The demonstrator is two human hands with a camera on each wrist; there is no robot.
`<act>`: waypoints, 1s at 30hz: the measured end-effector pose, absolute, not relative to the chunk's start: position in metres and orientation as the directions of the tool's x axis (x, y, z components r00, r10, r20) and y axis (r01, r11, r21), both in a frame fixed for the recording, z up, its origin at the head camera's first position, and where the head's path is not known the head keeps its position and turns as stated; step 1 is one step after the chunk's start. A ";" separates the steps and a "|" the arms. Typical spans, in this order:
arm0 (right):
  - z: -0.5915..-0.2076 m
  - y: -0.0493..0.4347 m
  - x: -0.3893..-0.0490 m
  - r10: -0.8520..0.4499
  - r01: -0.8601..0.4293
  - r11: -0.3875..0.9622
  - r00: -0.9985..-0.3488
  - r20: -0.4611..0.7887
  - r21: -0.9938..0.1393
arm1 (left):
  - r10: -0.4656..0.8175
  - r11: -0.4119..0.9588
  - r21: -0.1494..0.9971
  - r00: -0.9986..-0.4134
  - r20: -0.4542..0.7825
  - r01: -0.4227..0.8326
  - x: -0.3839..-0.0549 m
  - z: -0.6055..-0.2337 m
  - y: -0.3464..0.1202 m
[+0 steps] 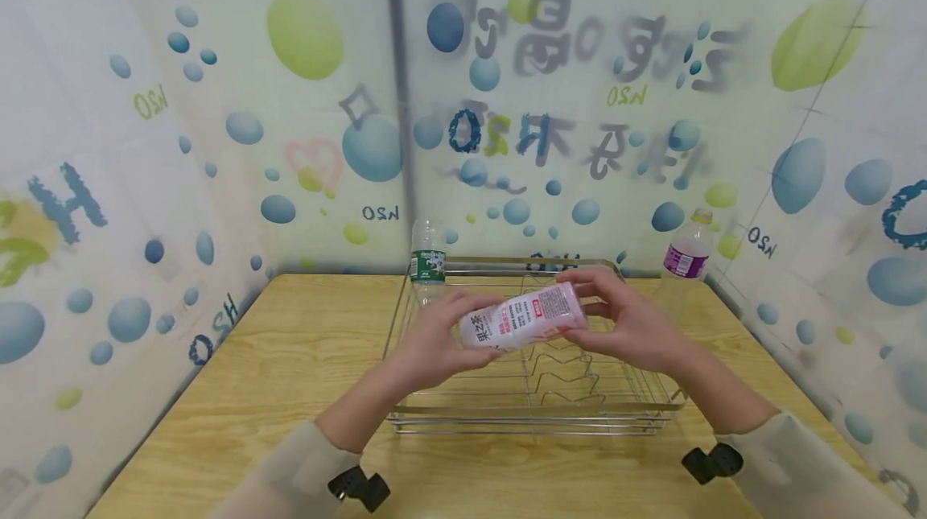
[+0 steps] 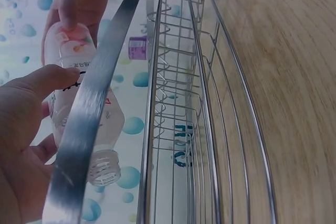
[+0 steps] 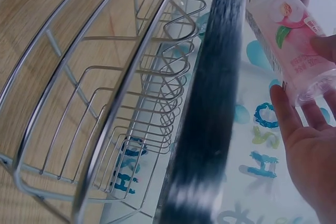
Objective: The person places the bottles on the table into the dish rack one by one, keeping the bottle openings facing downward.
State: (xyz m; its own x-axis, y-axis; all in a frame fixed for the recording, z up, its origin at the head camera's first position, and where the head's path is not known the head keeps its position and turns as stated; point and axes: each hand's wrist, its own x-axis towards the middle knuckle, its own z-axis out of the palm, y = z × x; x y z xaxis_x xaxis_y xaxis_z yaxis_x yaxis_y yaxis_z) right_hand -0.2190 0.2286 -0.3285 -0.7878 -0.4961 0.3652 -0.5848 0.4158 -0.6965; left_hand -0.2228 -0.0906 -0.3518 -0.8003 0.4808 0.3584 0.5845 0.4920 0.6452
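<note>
Both hands hold a clear plastic drink bottle (image 1: 521, 316) above the dish rack, lying on its side and slightly tilted. Its pink and white label (image 3: 294, 45) shows peaches and dark lettering. My left hand (image 1: 433, 342) grips the neck end, thumb across the label. In the left wrist view the threaded bottle mouth (image 2: 104, 169) shows no cap. At the base end, my right hand (image 1: 637, 330) pinches the bottle between thumb and fingers. Below lies a wire dish rack (image 1: 536, 408) with a flat metal rim and zigzag dividers.
A green-labelled clear bottle (image 1: 428, 265) stands at the rack's back left corner. Toward the back right is a purple-labelled bottle (image 1: 685, 259) with a yellowish top. The wooden table (image 1: 275, 390) meets printed curtains (image 1: 319, 100) at the sides and back.
</note>
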 end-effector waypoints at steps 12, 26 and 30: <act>-0.308 0.204 -0.220 -0.460 -0.611 0.347 -0.772 0.439 -0.711 | 0.455 0.378 0.796 -0.843 0.285 0.473 -0.225 -0.355 -0.085; -0.307 0.181 -0.228 -0.379 -0.546 0.295 -0.820 0.429 -0.784 | 0.448 0.242 0.896 -0.862 0.236 0.371 -0.228 -0.361 -0.088; -0.314 0.181 -0.230 -0.402 -0.460 0.228 -0.847 0.348 -0.858 | 0.447 0.184 0.918 -0.862 0.241 0.352 -0.229 -0.359 -0.092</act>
